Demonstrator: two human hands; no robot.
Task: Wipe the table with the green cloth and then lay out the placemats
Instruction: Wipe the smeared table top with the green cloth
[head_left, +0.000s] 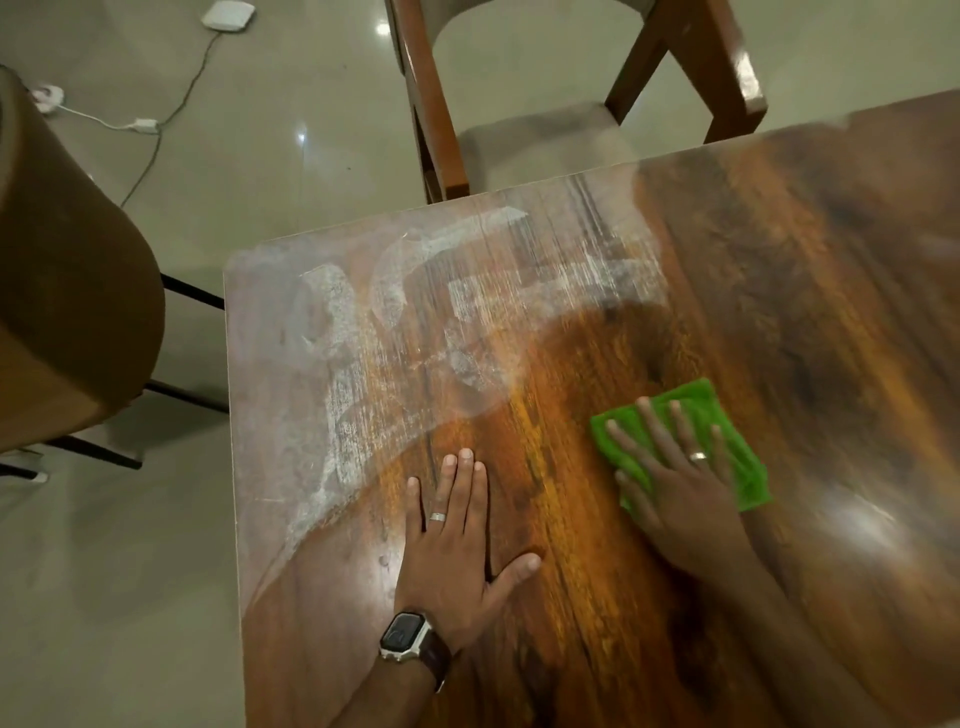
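The green cloth (737, 441) lies flat on the glossy wooden table (571, 597), right of centre. My right hand (675, 493) presses down on it with straight, spread fingers and looks blurred. My left hand (457, 540) rests flat on the bare wood to the left of the cloth, fingers straight, a watch on its wrist. Whitish damp streaks (395, 332) cover the table's far left corner. No placemats are in view.
A wooden chair (447, 119) with a grey seat stands at the table's far edge. A brown padded chair (67, 291) stands off the left side. A white device (228, 15) and cables lie on the tiled floor at the far left.
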